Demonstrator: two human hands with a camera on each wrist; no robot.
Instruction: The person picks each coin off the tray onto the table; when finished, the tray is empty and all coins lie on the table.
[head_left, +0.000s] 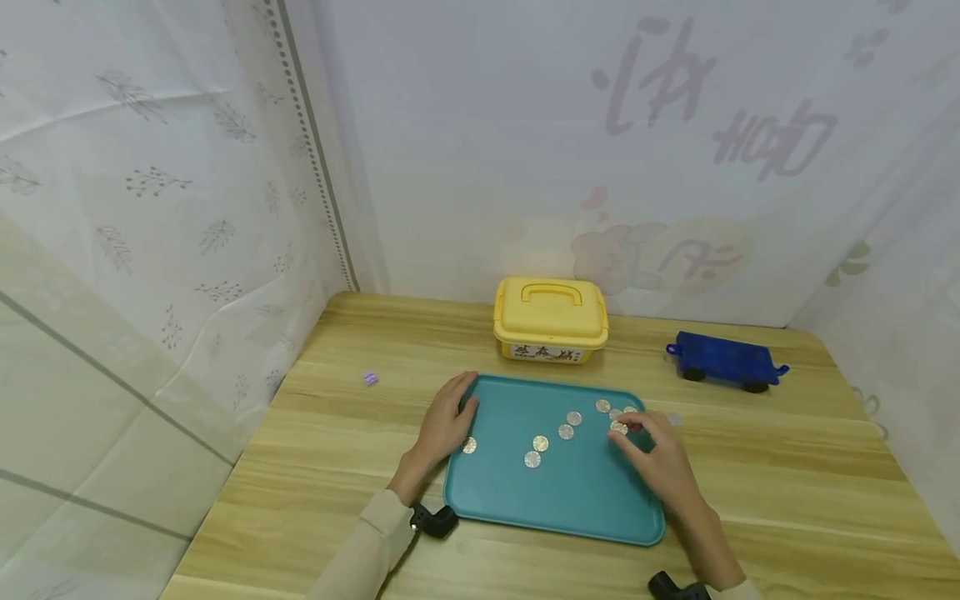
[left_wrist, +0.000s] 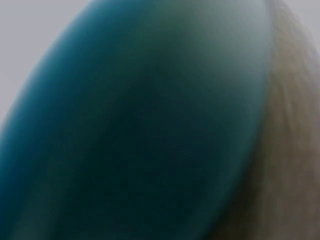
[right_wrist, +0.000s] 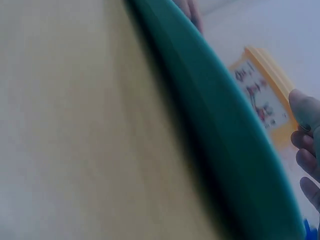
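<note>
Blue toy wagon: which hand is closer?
Right hand: at the teal tray's right side, in front and left of the wagon. Left hand: at the tray's left edge, farther away.

Printed fabric walls (head_left: 450, 167), wood-grain table (head_left: 787, 475)

Two hands (head_left: 444, 423), at least nine coins (head_left: 540, 443), one tray (head_left: 510, 492), one yellow box (head_left: 551, 317), one blue wagon (head_left: 723, 358), one purple brick (head_left: 371, 378) show.

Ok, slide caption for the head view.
Right hand pinches a golden coin at a teal tray of coins; left hand touches its left side.
</note>
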